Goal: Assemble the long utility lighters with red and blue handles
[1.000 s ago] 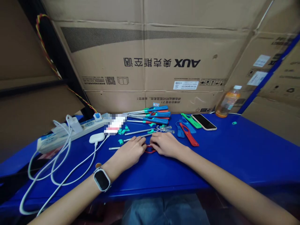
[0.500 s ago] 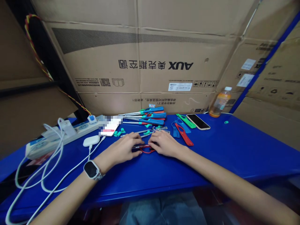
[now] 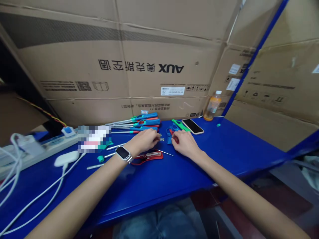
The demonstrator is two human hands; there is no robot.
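Note:
My right hand (image 3: 185, 142) has its fingers closed around a red lighter handle shell (image 3: 174, 136), partly hidden by them. Beside it lie blue shells (image 3: 169, 136) and a green shell (image 3: 181, 125). My left hand (image 3: 146, 140) is curled with fingertips together near clear inner parts (image 3: 161, 137); what it holds, if anything, I cannot make out. Just below it, an opened red lighter handle (image 3: 152, 156) lies on the table with a clear tank in it. A thin metal rod or wire (image 3: 165, 153) juts out between my hands.
Long-nosed blue and red lighters (image 3: 147, 122) are piled at the back. Metal tubes (image 3: 96, 166) and a green collar (image 3: 100, 158) lie left. A phone (image 3: 193, 126) and an orange drink bottle (image 3: 212, 106) stand right; white cables (image 3: 42, 190) and a power strip (image 3: 56, 141) left.
My view has turned right. Both hands have left the red handle at the front; the left moved up behind it, the right moved across to the red shell.

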